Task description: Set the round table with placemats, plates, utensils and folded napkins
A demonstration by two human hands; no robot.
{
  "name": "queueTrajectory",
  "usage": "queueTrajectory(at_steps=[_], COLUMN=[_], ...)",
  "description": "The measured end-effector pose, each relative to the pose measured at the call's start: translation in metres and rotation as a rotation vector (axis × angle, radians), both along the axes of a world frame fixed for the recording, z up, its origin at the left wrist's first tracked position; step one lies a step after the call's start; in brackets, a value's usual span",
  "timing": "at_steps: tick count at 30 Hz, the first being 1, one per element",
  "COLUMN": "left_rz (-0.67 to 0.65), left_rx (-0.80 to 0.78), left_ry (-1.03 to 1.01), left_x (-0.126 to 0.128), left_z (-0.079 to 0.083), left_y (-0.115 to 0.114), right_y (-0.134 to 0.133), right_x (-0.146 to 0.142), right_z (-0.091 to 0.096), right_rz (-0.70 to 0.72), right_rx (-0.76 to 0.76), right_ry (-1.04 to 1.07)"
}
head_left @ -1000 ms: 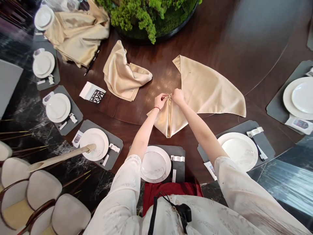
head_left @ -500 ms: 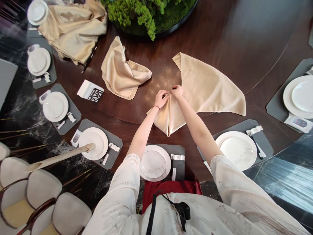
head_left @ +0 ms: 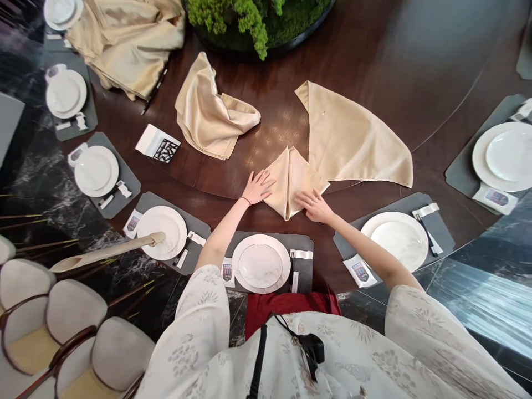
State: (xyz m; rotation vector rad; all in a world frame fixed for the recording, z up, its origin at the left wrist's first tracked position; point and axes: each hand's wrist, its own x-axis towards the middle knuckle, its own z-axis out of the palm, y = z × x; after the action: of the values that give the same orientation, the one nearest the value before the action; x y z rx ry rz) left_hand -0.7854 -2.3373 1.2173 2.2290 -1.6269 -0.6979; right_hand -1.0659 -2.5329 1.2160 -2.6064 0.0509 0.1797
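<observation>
A gold satin napkin (head_left: pixel 357 138) lies on the dark round wooden table (head_left: pixel 415 61). Its near part is folded into a pointed flap (head_left: pixel 291 177) with a centre seam. My left hand (head_left: pixel 256 187) lies flat, fingers spread, on the flap's left edge. My right hand (head_left: pixel 315 204) rests flat with fingers stretched on the flap's lower right edge. Neither hand grips anything. A white plate (head_left: pixel 261 265) on a grey placemat sits just below the flap, in front of me.
A crumpled gold napkin (head_left: pixel 210 119) and a larger heap of gold cloth (head_left: pixel 128 39) lie to the left. A green moss centrepiece (head_left: pixel 253 19) stands at the table's middle. Place settings with white plates (head_left: pixel 394 241) ring the edge. Padded chairs (head_left: pixel 75 332) stand at lower left.
Both hands let go of the pinched corners at the flap's top and slid down toward me, now lying flat on either side of the fold.
</observation>
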Motion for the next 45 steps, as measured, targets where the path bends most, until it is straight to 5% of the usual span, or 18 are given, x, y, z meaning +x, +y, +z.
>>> queueTrajectory(at_steps=[6,15,24,27,31,34,41,45], left_rz=[-0.050,-0.299,-0.249,-0.119,0.288,0.356,0.533,0.350], left_rx=[-0.090,-0.029,-0.090,-0.091,-0.012,0.124,-0.010,-0.156], left_ry=[0.013,0.113,0.188,0.223,0.253,0.401,0.422,0.282], left_x=[0.005,0.019,0.007,0.007,0.016,0.031,0.016,-0.003], left_z=[-0.008,-0.008,-0.018,-0.015,-0.009,-0.007,-0.018,-0.025], left_y=[-0.022,0.023,0.009,-0.002,-0.030,-0.060,-0.133,-0.138], right_y=[0.001,-0.014,-0.031,-0.040,-0.067,-0.088,-0.089,-0.078], right_x=[0.007,-0.006,-0.003,0.014,0.050,0.073,0.106,0.108], right_z=[-0.020,-0.019,-0.010,-0.005,-0.004,-0.008,-0.017,-0.023], right_rz=[-0.009,-0.052,-0.205,-0.475,-0.772,-0.872,-0.879,-0.750], right_rx=[-0.074,0.036,0.148,0.153,0.199,0.268,0.391,0.265], right_ry=[0.060,0.060,-0.034,0.080,0.301,0.446,0.123,0.043])
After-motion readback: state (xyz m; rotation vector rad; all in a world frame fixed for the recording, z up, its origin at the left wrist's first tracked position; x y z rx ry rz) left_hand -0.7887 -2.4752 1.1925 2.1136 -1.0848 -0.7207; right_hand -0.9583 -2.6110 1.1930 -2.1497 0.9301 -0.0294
